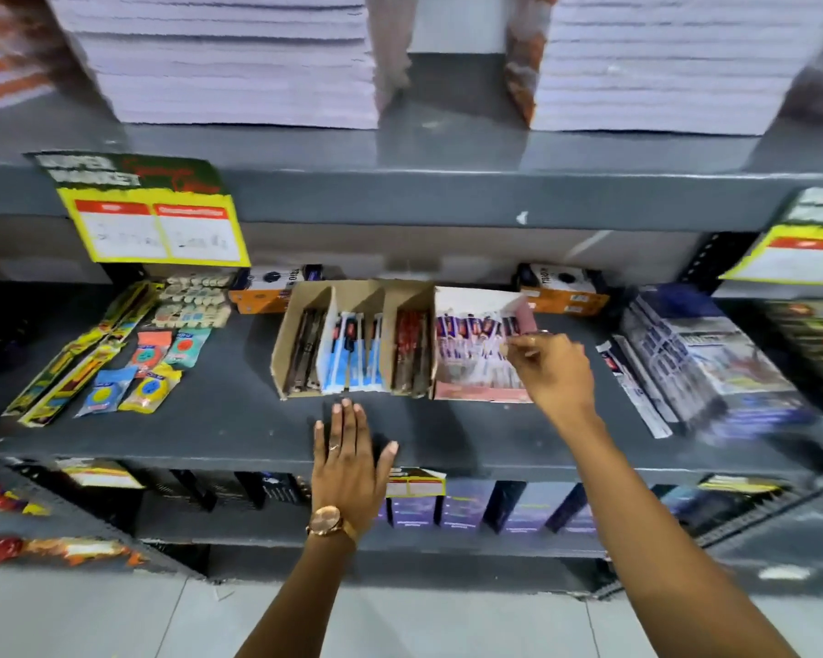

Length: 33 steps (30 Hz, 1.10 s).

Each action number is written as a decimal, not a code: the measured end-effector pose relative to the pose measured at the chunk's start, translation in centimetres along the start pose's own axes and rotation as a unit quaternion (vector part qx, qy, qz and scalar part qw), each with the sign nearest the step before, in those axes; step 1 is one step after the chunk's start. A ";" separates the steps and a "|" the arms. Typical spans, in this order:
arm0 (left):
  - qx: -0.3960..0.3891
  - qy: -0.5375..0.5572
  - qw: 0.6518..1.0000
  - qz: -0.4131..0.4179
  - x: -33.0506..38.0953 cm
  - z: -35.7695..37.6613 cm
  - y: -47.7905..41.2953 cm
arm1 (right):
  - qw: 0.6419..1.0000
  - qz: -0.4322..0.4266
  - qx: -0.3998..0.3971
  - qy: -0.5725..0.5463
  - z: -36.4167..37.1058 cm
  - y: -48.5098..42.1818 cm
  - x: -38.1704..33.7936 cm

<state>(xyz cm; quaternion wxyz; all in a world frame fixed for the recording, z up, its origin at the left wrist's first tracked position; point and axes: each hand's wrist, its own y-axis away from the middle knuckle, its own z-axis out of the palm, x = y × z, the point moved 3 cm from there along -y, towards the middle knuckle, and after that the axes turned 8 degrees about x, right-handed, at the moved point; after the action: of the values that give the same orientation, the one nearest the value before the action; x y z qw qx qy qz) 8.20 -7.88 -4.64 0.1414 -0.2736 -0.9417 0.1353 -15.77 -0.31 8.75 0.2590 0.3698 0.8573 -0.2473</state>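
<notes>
A brown cardboard divider box (305, 296) on the middle shelf holds black, blue and red pens in three slots. Beside it on the right stands a pink box (485, 394) full of purple-capped pens. My right hand (554, 372) reaches over the pink box's right side, fingers curled at the pens; whether it pinches one is blurred. My left hand (348, 460), wearing a ring and a wristwatch, lies flat with straight fingers at the shelf's front edge (210, 460), just in front of the cardboard box.
Packets of erasers and sharpeners (153, 372) and long yellow packs (67, 368) lie on the left. Packaged items (704, 363) are stacked on the right. Orange boxes (564, 296) sit behind. Paper stacks (238, 64) fill the shelf above. A yellow price tag (158, 225) hangs down.
</notes>
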 end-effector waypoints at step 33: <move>-0.059 0.665 0.676 -0.311 13.5 -3.0 -2.9 | 0.961 -0.244 0.053 0.120 -3.2 4.2 7.0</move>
<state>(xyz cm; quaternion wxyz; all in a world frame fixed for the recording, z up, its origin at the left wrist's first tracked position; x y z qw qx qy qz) -3.11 -2.27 1.69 0.7477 0.0092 -0.6361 -0.1902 -17.54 7.75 5.71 0.0662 0.1894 0.9321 -0.3016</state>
